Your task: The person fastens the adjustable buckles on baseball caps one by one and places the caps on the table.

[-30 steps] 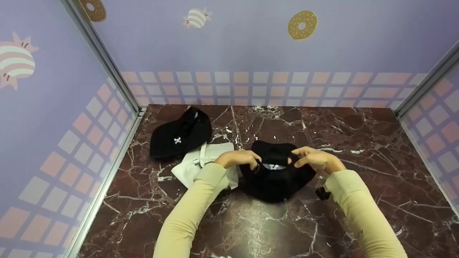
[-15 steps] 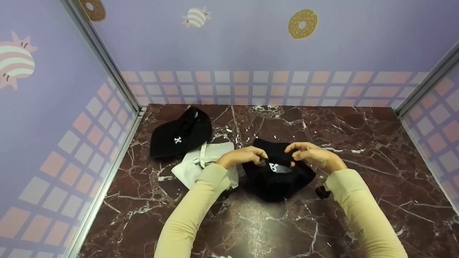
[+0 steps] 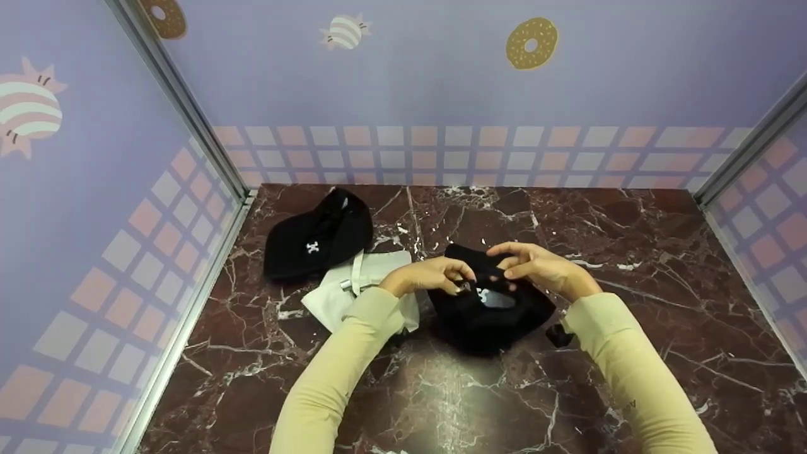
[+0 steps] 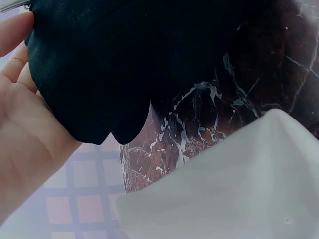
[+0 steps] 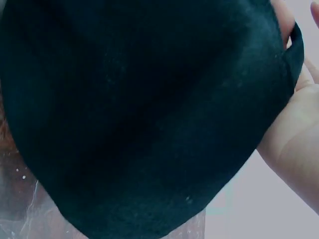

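Note:
A black cap (image 3: pixel 488 328) with a small white emblem stands on the marble surface, its rear opening upward. My left hand (image 3: pixel 425 274) pinches the strap at the left of that opening. A small metal buckle (image 4: pixel 17 4) shows by its thumb in the left wrist view. From the other side my right hand (image 3: pixel 542 268) holds the strap between thumb and fingers. In the right wrist view the cap's dark crown (image 5: pixel 139 114) fills most of the picture, a loop of strap (image 5: pixel 296 55) beside the fingers. Most of the right fingertips are hidden there.
A white cap (image 3: pixel 378 268) with a strap and metal buckle lies left of the left hand, partly under the forearm. Behind it a second black cap (image 3: pixel 321 236) with a white emblem overlaps its edge. Patterned panels (image 3: pixel 403 82) enclose the marble surface (image 3: pixel 630 239) at back and sides.
My right hand has shifted left along the strap, closer to my left hand, which has edged slightly right. The two other caps have stayed put.

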`<action>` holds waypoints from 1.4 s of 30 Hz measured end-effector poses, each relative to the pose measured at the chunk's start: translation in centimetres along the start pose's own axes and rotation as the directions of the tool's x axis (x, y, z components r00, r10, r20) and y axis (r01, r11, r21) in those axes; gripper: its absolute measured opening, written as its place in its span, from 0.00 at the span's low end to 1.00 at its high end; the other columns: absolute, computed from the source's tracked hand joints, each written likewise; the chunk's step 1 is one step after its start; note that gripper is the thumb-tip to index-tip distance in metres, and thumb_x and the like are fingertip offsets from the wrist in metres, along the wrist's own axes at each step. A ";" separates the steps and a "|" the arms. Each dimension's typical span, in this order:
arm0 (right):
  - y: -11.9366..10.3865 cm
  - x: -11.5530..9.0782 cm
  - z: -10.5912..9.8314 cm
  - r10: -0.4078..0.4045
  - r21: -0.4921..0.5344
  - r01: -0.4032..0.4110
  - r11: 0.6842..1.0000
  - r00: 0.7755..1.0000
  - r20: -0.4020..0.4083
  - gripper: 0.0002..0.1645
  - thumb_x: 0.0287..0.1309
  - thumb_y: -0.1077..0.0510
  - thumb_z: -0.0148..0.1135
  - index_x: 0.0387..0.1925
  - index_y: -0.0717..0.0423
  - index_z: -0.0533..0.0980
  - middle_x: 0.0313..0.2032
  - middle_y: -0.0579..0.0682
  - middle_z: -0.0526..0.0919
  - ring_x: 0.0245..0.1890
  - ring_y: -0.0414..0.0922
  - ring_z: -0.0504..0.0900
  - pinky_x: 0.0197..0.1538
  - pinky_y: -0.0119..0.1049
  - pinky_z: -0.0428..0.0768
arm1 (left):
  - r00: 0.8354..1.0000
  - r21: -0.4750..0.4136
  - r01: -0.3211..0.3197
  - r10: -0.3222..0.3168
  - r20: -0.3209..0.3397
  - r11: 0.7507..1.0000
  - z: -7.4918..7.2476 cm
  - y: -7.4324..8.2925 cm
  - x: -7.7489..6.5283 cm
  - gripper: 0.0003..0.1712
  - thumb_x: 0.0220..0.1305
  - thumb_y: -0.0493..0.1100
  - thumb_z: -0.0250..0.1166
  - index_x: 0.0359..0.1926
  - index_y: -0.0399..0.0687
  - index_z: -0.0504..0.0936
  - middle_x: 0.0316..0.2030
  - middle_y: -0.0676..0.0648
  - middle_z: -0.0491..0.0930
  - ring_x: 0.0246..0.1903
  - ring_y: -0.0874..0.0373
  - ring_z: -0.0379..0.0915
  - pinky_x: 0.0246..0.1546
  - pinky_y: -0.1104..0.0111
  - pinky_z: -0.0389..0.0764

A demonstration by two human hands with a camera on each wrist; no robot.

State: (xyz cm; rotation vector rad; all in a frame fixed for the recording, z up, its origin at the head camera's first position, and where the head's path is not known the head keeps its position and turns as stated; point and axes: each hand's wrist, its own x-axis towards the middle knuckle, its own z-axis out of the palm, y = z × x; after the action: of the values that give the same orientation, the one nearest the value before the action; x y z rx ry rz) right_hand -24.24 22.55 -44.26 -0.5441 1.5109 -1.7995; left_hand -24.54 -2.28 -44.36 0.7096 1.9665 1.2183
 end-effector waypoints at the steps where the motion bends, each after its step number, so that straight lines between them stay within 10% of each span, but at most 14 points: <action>1: -0.1 0.1 0.2 -0.002 -0.002 0.002 1.000 1.000 -0.001 0.27 0.51 0.76 0.46 0.55 0.65 0.60 0.32 0.50 0.81 0.28 0.41 0.79 0.29 0.31 0.76 | 1.000 0.023 -0.002 0.002 -0.003 1.000 0.0 -0.1 -0.1 0.24 0.45 0.24 0.55 0.49 0.35 0.72 0.41 0.47 0.75 0.37 0.66 0.68 0.38 0.77 0.70; 10: -1.1 0.1 1.5 -0.051 0.001 0.051 0.999 0.996 -0.072 0.22 0.50 0.75 0.49 0.48 0.60 0.70 0.24 0.48 0.80 0.25 0.40 0.78 0.28 0.30 0.75 | 0.998 0.242 -0.039 0.051 -0.046 0.970 0.3 0.1 -1.1 0.32 0.39 0.24 0.54 0.52 0.40 0.71 0.50 0.43 0.75 0.43 0.61 0.66 0.43 0.73 0.66; 15: -1.4 -0.1 1.8 -0.059 0.015 0.061 0.998 0.995 -0.083 0.20 0.50 0.75 0.49 0.44 0.57 0.74 0.24 0.47 0.80 0.24 0.40 0.77 0.31 0.30 0.75 | 0.990 0.419 -0.040 0.092 -0.104 0.907 0.6 0.3 -1.6 0.30 0.41 0.28 0.57 0.52 0.44 0.71 0.46 0.44 0.76 0.45 0.57 0.71 0.46 0.69 0.70; 34: -2.2 -0.4 2.4 -0.165 0.071 0.170 0.983 0.984 -0.068 0.19 0.51 0.74 0.49 0.42 0.56 0.74 0.26 0.47 0.79 0.26 0.41 0.76 0.33 0.30 0.75 | 0.944 0.870 0.038 0.268 -0.193 0.492 1.8 0.6 -2.1 0.10 0.47 0.43 0.60 0.34 0.55 0.80 0.32 0.53 0.77 0.34 0.58 0.73 0.35 0.66 0.73; 37: -2.5 -0.4 2.6 -0.167 0.078 0.172 0.982 0.984 -0.065 0.18 0.51 0.73 0.50 0.42 0.56 0.74 0.26 0.47 0.78 0.26 0.41 0.76 0.33 0.29 0.75 | 0.935 0.860 0.059 0.273 -0.225 0.507 1.8 0.5 -2.0 0.06 0.50 0.44 0.60 0.32 0.54 0.80 0.30 0.53 0.78 0.32 0.57 0.74 0.33 0.66 0.74; 42: -2.8 -0.5 2.9 -0.176 0.075 0.181 0.981 0.981 -0.079 0.18 0.51 0.73 0.51 0.42 0.56 0.74 0.28 0.47 0.78 0.26 0.41 0.76 0.33 0.29 0.75 | 0.930 0.768 0.039 0.257 -0.261 0.639 1.5 0.6 -1.9 0.04 0.53 0.42 0.61 0.30 0.50 0.80 0.28 0.51 0.80 0.30 0.57 0.75 0.33 0.66 0.74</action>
State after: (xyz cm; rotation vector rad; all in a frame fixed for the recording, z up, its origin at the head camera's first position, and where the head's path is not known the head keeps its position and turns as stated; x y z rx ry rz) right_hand -22.57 21.15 -40.86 -0.5967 1.4674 -2.0289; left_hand -22.09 -2.69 -43.75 1.0930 2.8223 0.5182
